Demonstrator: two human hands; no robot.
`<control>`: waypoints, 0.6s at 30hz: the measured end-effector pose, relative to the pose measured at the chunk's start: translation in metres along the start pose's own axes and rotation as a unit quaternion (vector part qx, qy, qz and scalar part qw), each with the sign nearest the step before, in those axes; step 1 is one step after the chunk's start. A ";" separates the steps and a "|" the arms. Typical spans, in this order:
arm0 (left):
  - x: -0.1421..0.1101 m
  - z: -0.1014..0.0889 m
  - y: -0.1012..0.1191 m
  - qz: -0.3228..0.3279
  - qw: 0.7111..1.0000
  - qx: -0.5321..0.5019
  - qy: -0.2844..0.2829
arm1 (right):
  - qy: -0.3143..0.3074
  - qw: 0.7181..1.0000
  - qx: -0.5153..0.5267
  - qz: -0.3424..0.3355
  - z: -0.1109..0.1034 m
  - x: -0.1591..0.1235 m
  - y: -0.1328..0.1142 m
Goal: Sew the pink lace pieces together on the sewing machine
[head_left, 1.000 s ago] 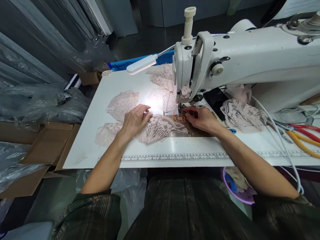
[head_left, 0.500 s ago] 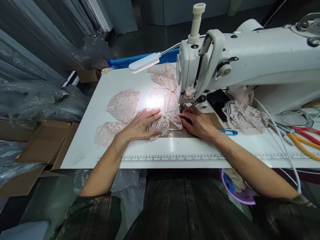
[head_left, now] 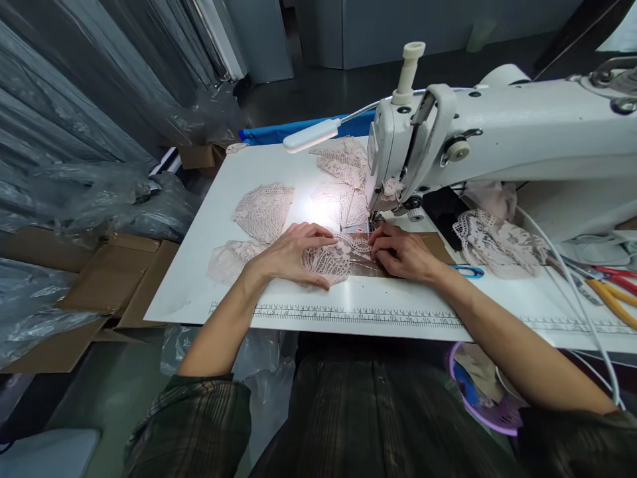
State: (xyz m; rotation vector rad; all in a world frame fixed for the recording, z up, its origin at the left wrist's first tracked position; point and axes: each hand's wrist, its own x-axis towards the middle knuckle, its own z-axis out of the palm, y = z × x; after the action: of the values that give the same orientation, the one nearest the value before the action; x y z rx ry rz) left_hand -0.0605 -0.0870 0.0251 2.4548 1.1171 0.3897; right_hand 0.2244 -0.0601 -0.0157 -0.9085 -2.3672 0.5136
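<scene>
My left hand [head_left: 293,255] lies with thumb and fingers spread around a piece of pale pink lace [head_left: 328,264], touching it. A scalloped edge of this lace runs right to my right hand [head_left: 402,252]. The fingers there are curled and pinched on the edge, just in front of the needle area of the white sewing machine [head_left: 385,159]. My right fingertips partly hide the presser foot [head_left: 375,220]. More lace pieces [head_left: 263,209] rest beyond my left hand, and another lace bundle [head_left: 338,166] lies left of the machine head.
A lit lamp [head_left: 312,136] hangs over the white table [head_left: 184,279], with a ruler strip [head_left: 348,314] along its front. At right are a blue thread snipper [head_left: 468,271], a lace heap [head_left: 492,239] and orange-handled scissors [head_left: 612,302]. A purple basket [head_left: 490,419] stands below; cardboard boxes [head_left: 112,275] are left.
The view has shifted, so the table appears farther right. My left thumb and fingers have spread wider on the lace. My right fingers have curled more, and the lace edge now stretches between both hands.
</scene>
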 end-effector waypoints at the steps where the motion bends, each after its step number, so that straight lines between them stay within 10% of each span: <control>1: 0.000 0.000 0.000 0.003 0.999 -0.023 0.028 | 0.016 0.999 0.030 0.003 0.000 0.001 0.001; 8: -0.006 -0.014 -0.017 -0.151 0.888 -0.010 0.433 | 0.084 0.983 0.118 0.116 -0.002 0.003 0.004; 18: -0.053 -0.047 -0.062 -0.210 0.714 0.037 0.667 | 0.096 0.978 0.079 0.166 -0.007 -0.002 0.005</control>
State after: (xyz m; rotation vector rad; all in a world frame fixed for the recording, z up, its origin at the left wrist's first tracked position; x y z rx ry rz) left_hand -0.1539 -0.0796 0.0322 1.5676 2.0987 2.1503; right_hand 0.2321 -0.0571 -0.0138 -1.2277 -1.9803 0.6992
